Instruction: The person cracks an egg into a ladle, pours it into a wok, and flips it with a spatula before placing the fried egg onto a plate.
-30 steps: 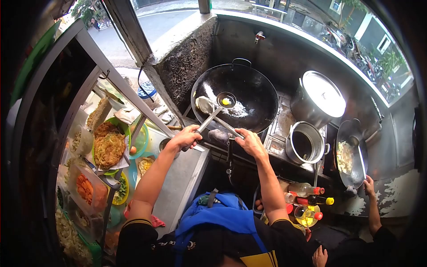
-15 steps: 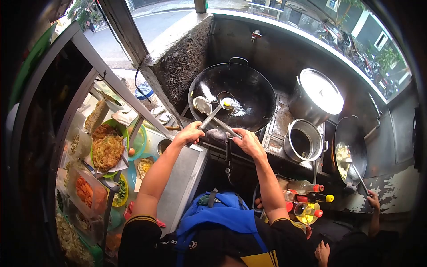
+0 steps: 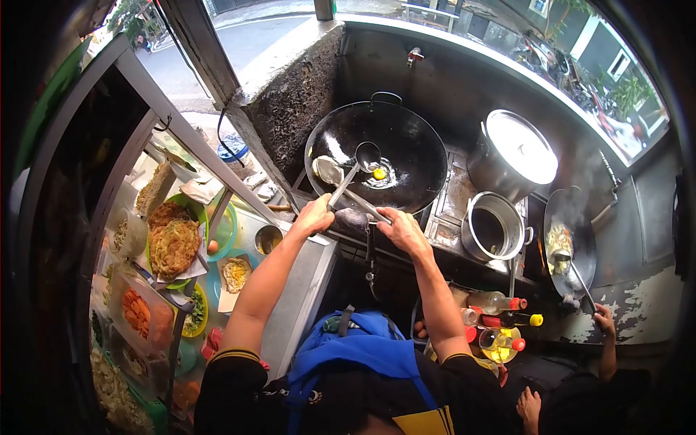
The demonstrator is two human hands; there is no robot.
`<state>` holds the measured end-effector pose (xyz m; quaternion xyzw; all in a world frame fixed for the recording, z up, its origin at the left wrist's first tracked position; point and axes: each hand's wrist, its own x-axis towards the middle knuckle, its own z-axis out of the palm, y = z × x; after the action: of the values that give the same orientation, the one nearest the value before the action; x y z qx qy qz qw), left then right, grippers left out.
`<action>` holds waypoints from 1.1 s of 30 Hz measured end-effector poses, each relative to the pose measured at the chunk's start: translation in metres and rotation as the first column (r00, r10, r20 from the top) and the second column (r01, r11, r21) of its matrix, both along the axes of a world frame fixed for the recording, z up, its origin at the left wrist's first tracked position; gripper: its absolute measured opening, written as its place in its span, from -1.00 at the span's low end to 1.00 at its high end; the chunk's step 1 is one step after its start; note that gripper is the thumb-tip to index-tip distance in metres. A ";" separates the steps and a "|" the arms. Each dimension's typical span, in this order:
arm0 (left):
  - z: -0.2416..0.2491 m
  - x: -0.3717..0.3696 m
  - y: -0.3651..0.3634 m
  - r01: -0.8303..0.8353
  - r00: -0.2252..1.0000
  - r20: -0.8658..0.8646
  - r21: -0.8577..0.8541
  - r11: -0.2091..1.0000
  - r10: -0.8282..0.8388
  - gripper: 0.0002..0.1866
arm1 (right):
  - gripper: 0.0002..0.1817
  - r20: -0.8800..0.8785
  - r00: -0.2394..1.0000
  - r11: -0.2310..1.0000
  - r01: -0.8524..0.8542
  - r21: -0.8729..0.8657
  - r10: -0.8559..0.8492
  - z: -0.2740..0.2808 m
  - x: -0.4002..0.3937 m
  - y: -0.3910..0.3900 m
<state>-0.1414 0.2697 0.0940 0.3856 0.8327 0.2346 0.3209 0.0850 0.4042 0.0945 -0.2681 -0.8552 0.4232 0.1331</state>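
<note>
My left hand (image 3: 317, 215) is closed around the handle of a ladle (image 3: 368, 155), whose round dark bowl hangs over the large black wok (image 3: 420, 138). In my right hand (image 3: 402, 230) is the handle of a wok spatula (image 3: 328, 171); its broad pale head rests at the wok's left side. The two handles cross above the near rim. An egg (image 3: 379, 174) with a whole yellow yolk and spreading white lies in the wok, just below and right of the ladle's bowl.
A lidded pot (image 3: 518, 156) and an open pot (image 3: 495, 228) stand to the right. Another person's hand (image 3: 604, 319) works a ladle in a steaming wok (image 3: 580, 225). Sauce bottles (image 3: 500, 303) sit below. Left are fritters (image 3: 174, 246) and carrots (image 3: 138, 312).
The ladle's bowl has shifted up and left off the egg, which now lies fully in view in the wok. The spatula has barely moved. The other person's ladle has moved in the right wok.
</note>
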 end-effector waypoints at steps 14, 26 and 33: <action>-0.015 0.009 -0.009 0.018 0.986 -0.167 0.068 0.998 -0.007 -0.36 | -0.55 0.016 1.000 1.000 0.000 0.016 0.000 -0.001 0.001 0.000; -0.027 0.011 -0.013 0.008 0.978 -0.207 0.122 0.992 0.018 -0.43 | -0.55 0.010 1.000 0.999 -0.006 0.045 0.005 -0.006 0.001 0.000; -0.034 0.011 -0.016 0.059 0.964 -0.264 0.152 0.987 -0.017 -0.37 | -0.56 -0.006 1.000 1.000 -0.001 0.017 0.001 -0.008 0.001 0.000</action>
<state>-0.1304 0.2539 0.0596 0.4536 0.8388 0.2408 0.1808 0.0864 0.4046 0.0868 -0.2653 -0.8584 0.4168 0.1379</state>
